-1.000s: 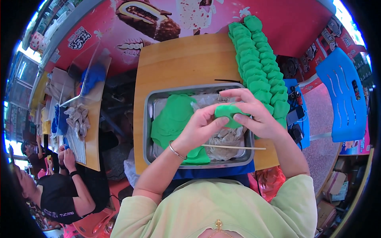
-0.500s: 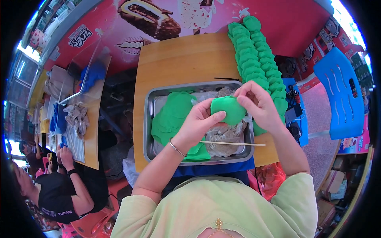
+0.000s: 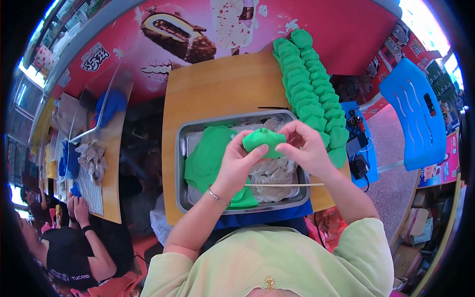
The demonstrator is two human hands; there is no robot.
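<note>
A soft green round piece (image 3: 264, 142) is held up over a metal tray (image 3: 180, 166), its far edge gathered into folds. My left hand (image 3: 237, 158) is closed on its left side, thumb on the near face. With fingers and thumb, my right hand (image 3: 308, 147) pinches its right edge. Flat green sheets (image 3: 207, 154) lie overlapping in the tray's left part. Beneath my hands sits a crumpled clear plastic bag (image 3: 271, 179) with greyish-brown contents, partly covered by my right hand. A thin pale stick (image 3: 310, 185) rests across the tray's near right side.
Two long rows of overlapping green pieces (image 3: 306, 89) run along the right side of the wooden table (image 3: 217, 81). A dark thin rod (image 3: 272, 107) lies behind the tray. Blue chairs (image 3: 413, 114) stand at right. Another person (image 3: 74, 247) works at a table on the left.
The green piece has gone from lying fairly flat in my hands to being folded and gathered at its far edge. My right hand has come lower, against its right side. The view has shifted slightly.
</note>
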